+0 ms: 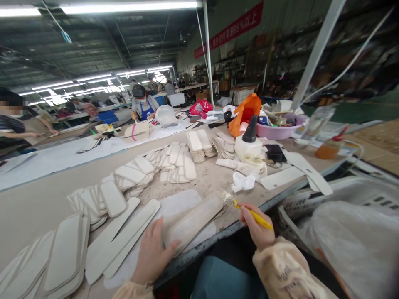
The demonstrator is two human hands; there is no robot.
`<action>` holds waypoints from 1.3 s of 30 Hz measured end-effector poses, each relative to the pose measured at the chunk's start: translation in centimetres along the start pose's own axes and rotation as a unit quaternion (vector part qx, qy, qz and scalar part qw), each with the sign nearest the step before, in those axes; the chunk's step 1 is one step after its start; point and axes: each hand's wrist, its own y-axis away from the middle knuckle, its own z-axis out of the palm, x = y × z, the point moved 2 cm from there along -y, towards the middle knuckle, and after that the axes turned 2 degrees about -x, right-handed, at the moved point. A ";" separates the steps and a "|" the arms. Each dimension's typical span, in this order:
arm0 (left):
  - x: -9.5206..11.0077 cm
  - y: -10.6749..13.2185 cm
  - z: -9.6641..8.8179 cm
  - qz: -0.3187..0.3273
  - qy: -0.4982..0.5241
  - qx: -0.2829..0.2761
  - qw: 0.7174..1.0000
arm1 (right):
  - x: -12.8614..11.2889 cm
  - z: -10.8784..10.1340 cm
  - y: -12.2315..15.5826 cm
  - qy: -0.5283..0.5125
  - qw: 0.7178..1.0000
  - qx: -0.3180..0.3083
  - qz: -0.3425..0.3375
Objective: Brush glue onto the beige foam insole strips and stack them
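Observation:
My right hand [258, 233] grips the yellow handle of a brush [237, 204]. White paste clings to its bristles, which touch the far right end of a long, round-ended pale strip [196, 220]. At the strip's near left end rests my left hand [152, 253], fingers stretched out and thumb along the edge. More strips appear to lie beneath this one, on white paper [182, 200]. Left of my left hand lie several long off-white strips [124, 245], overlapping. Beyond them, fanned piles of shorter pale pieces [65, 253] run along the table.
A white bottle with a black cone cap [249, 147], crumpled tissue [242, 182] and a purple basin [277, 131] stand to the right. An amber bottle [330, 147] is near the table edge. A plastic crate [293, 224] sits beside my right arm. Co-workers [143, 104] work across the tables.

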 end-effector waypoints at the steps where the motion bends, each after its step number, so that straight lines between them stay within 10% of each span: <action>1: 0.8 -0.2 0.0 0.015 -0.030 -0.032 0.999 | -0.2 0.1 0.2 -0.006 1.000 -0.003 -0.005; 7: 4.2 -2.6 -0.1 0.046 -0.121 -0.219 0.967 | -1.1 -0.6 0.1 -0.009 0.999 0.011 -0.040; 18: 4.4 -4.4 -1.3 0.058 -0.125 -0.212 0.968 | -2.1 -1.9 0.4 0.063 0.997 0.043 0.000; 24: -2.7 -2.3 -3.8 -0.023 -0.150 -0.069 0.986 | -2.6 -2.2 0.5 0.095 0.994 0.054 0.014; 30: -11.8 0.7 -6.8 -0.094 -0.180 -0.114 0.972 | -2.3 -1.7 0.6 0.091 0.995 0.034 -0.009; 39: -14.9 0.5 -7.9 -0.039 -0.092 -0.169 0.981 | -1.4 -1.1 1.2 0.090 0.995 0.000 -0.032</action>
